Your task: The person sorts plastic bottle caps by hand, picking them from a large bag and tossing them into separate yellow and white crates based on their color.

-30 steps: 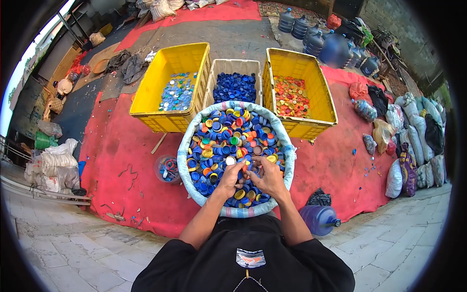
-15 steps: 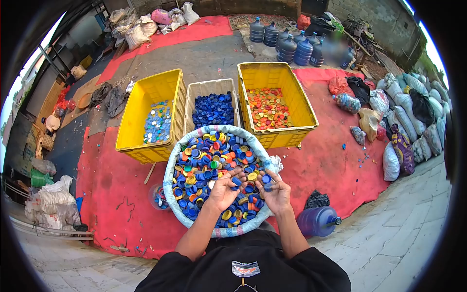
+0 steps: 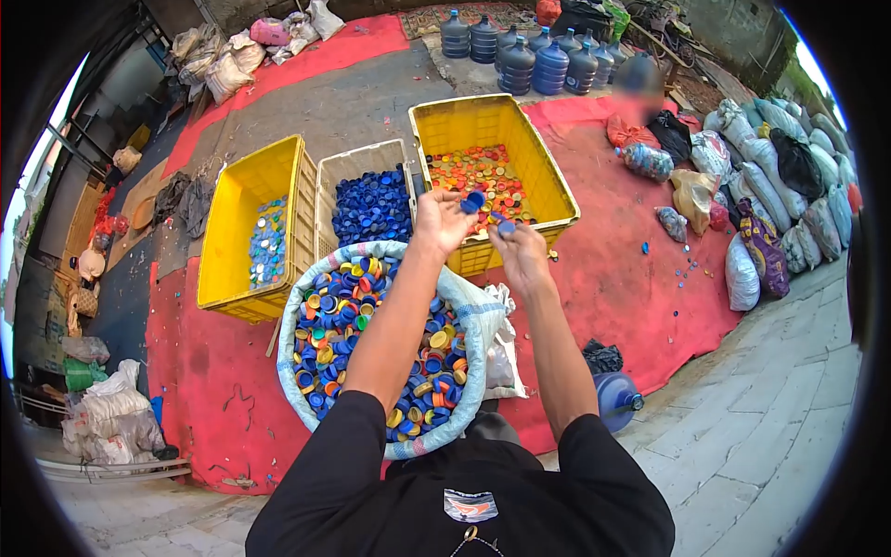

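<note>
My left hand (image 3: 444, 221) is stretched forward over the near edge of the right yellow crate (image 3: 557, 176), its fingers closed on a blue bottle cap (image 3: 472, 201). Close beside it, my right hand (image 3: 523, 252) pinches another blue bottle cap (image 3: 504, 226). Any further caps inside the palms are hidden. Below my forearms stands a round sack (image 3: 290, 371) with a rolled rim, full of mixed blue, yellow, orange and green caps. Orange, red and yellow caps (image 3: 501, 176) lie in the right yellow crate.
A white crate (image 3: 367, 153) holds dark blue caps. The left yellow crate (image 3: 218, 251) contains light blue and pale caps. Large water jugs (image 3: 549, 67) stand at the back, and one jug (image 3: 614, 401) lies at my right. Filled sacks (image 3: 766, 186) line the right side.
Both hands have moved forward from above the sack to the right crate's near edge, carrying blue caps. The view has shifted, so crates and sack appear farther left.
</note>
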A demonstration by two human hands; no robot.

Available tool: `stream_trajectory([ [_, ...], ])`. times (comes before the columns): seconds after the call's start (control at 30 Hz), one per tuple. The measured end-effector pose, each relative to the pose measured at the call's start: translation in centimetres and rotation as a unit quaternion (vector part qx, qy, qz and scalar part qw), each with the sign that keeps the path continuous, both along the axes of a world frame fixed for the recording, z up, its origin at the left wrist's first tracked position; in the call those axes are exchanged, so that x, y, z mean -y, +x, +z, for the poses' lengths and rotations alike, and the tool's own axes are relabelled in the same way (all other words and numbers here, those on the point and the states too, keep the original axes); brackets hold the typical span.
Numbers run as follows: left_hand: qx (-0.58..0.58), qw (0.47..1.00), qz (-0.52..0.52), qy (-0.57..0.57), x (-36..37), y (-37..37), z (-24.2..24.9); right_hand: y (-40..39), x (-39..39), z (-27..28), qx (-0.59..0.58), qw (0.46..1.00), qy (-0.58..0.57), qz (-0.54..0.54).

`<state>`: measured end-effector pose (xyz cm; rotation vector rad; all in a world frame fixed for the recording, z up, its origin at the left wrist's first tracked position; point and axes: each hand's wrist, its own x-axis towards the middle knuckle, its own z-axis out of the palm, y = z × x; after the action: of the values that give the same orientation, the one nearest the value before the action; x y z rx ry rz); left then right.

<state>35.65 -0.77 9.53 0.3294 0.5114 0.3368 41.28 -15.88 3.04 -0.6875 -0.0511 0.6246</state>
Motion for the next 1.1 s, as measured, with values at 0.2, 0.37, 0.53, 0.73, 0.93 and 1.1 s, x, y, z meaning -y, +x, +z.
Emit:
stream_trajectory([
  [0.2,0.043,0.993,0.012,0.107,-4.1,-9.3,0.9,-1.5,0.9,0.6,-0.012,0.988,-0.148,-0.044],
  [0.37,-0.005,0.979,0.075,0.188,-4.2,-23.0,-2.1,-8.7,5.1,-2.3,0.072,0.964,-0.253,-0.035],
  [0.53,-0.179,0.923,0.145,0.307,-0.6,-32.1,-4.4,-15.5,5.0,-2.4,0.424,0.788,-0.438,-0.083],
  [0.73,-0.262,0.894,0.181,0.316,3.8,-37.0,-6.7,-21.8,1.3,-0.7,0.631,0.657,-0.411,0.028],
  [0.93,-0.274,0.892,0.161,0.321,5.6,-38.4,-7.4,-23.1,-2.9,-3.4,0.637,0.64,-0.409,0.13],
  [1.1,-0.271,0.889,0.127,0.345,6.3,-39.1,-7.8,-23.3,-4.5,-3.3,0.638,0.634,-0.41,0.151],
])
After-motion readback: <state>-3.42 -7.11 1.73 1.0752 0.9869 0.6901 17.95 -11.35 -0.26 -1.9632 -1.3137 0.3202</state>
